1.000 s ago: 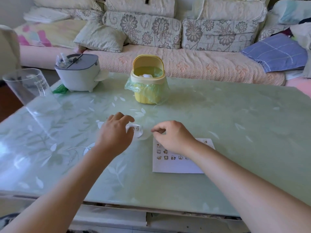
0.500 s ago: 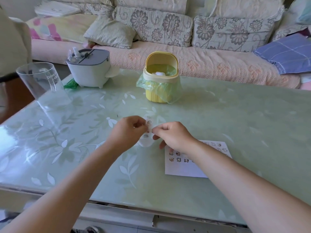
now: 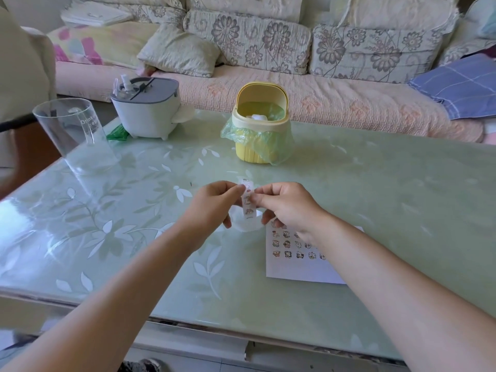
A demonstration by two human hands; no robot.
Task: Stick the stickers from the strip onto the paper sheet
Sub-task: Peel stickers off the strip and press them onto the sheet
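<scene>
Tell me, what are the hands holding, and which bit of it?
The sticker strip. The left hand pinches its left edge near the top, and the right hand pinches its right edge just below that; the lower end hangs free.

The counter (image 3: 375, 197) is pale green with a white leaf pattern. The paper sheet (image 3: 298, 272) is white, carrying rows of small cartoon stickers. The bin (image 3: 261, 124) is yellow with a green liner. The sofa (image 3: 268, 44) cushions are cream with grey flowers.
</scene>
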